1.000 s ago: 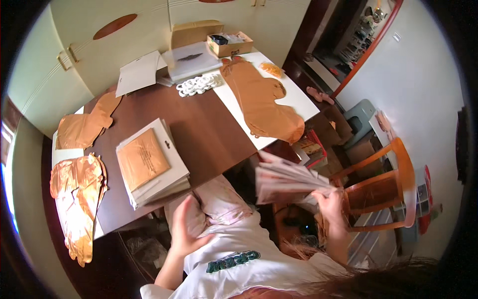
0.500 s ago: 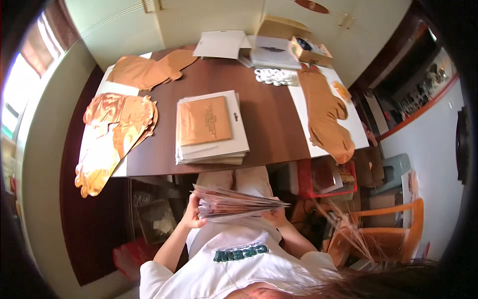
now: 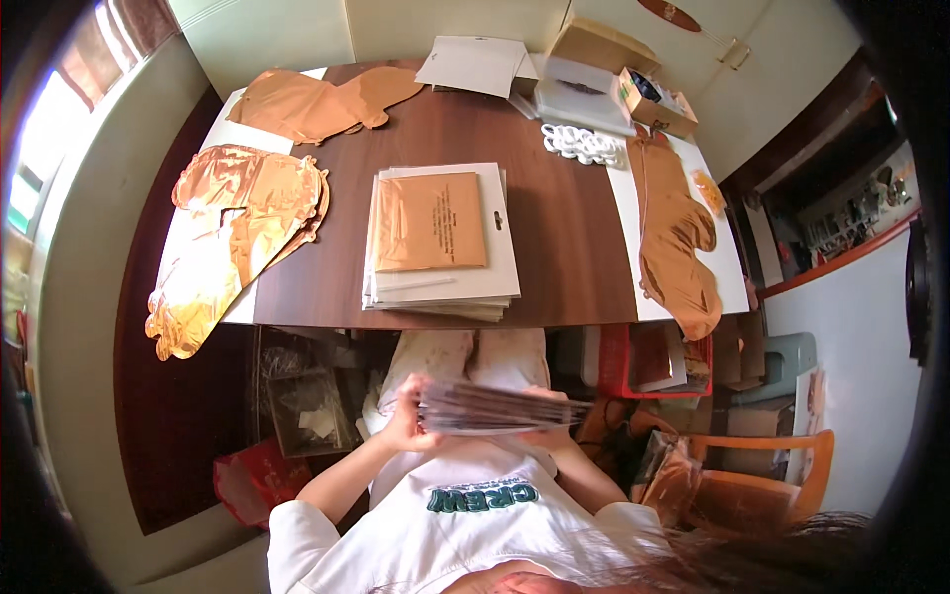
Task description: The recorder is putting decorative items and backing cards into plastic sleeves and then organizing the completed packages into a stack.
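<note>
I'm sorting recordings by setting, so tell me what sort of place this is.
Probably a room in a home, perhaps a dining room: pale cupboards stand beyond a brown and white table, and a wooden chair is at the person's right.

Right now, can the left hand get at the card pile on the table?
Probably not: the left hand is holding the flat packets. Otherwise the way looks free; the card pile lies near the front edge of the table.
</note>
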A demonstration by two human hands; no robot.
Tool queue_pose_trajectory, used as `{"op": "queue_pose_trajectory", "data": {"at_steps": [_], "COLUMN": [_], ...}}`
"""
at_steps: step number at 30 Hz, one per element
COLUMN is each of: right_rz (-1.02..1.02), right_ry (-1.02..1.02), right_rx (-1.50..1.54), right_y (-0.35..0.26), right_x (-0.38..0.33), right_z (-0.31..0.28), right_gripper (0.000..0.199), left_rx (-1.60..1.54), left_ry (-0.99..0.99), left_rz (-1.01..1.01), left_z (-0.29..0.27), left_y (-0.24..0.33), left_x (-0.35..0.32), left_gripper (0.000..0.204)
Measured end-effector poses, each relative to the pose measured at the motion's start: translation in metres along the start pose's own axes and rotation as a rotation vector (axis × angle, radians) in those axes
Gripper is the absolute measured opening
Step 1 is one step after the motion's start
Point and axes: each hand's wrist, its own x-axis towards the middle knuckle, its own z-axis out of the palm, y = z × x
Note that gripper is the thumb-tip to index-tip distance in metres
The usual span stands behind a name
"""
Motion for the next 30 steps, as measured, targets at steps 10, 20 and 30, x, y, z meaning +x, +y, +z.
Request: {"op": "queue_pose_trajectory", "data": {"at_steps": [10,20,30], "right_rz": [0.216,0.541,0.447], "right_ry": [0.096,0.283,-0.414], "right_rx": [-0.103,0.356,-0.509], "right_y": [-0.039,-0.005,-0.141], "right_x": [0.008,-0.033,0.151], "right_z": [0.005,-0.003,-0.008], "right_gripper": [0.069,0.055,0.051], "left_rx": [0.012,0.036,-0.046], "left_ry": [-0.085,-0.1,-0.08], "left_rz": [-0.168,-0.134,-0.179], "left_z": [-0.008,0.002,0.005], "left_y": [0.026,0.027,0.028], "left_x": [0.009,0.019,0.014], "left_gripper": [0.116,0.113,0.113]}}
